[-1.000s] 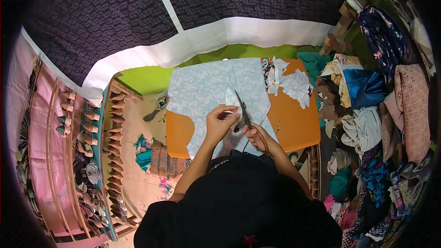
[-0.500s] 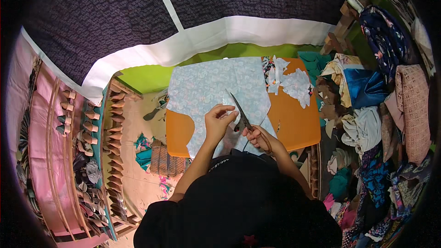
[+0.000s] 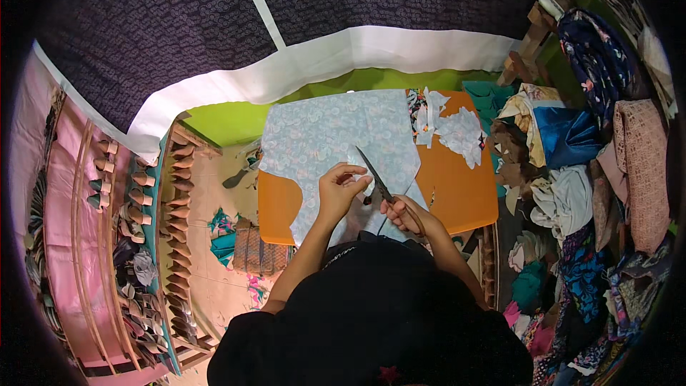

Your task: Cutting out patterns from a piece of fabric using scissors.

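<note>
My right hand is wrapped round the handles of a pair of scissors, whose dark blades point up and to the left. My left hand is closed in a pinch just left of the blades, holding a small piece of fabric with a dark patterned side showing. Below both hands, a large sheet of pale grey-blue fabric with a faint print spreads over the orange table. Its lower left edge has a curved cut-out.
White and dark floral fabric scraps lie at the table's right. Heaped cloths crowd the right side. Racks with shoe lasts stand at left. A dark patterned curtain hangs ahead, and a woven box sits on the floor.
The scissors' blades have come closer together, and their tips have shifted slightly right and down. My left hand stays nearly in place with the small piece.
</note>
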Available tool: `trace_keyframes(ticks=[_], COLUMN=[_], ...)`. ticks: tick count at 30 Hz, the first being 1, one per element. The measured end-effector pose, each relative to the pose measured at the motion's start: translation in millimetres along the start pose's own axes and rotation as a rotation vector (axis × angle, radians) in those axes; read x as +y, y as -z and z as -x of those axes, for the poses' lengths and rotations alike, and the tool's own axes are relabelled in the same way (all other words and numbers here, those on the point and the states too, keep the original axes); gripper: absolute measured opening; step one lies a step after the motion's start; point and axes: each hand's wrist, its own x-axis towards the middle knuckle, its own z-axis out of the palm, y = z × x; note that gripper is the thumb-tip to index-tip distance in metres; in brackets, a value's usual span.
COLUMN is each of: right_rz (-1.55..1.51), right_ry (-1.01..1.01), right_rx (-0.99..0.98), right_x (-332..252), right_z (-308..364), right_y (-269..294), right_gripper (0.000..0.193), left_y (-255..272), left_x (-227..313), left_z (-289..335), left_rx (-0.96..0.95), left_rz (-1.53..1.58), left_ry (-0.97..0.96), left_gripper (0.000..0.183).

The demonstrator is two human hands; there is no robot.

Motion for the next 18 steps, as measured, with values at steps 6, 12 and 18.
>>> trace_keyframes(ticks=[6,12,18], right_rz=[0.222,0.058,0.14], right_ry=[-0.095,0.01,0.005], right_rx=[-0.02,0.024,0.002], right_x=[2,6,-4], right_z=[-2,-5,-1], right_y=[1,-5,-11], right_gripper=[0.054,0.063,0.063], left_y=[2,1,1], left_x=[-1,-6,-5], left_z=[0,1,2], left_rx=[-0.005,-0.007,-0.005], left_rz=[0.065,0.108,0.096], left_ry=[0.032,0.058,0.074], left_gripper=[0.015,0.015,0.015])
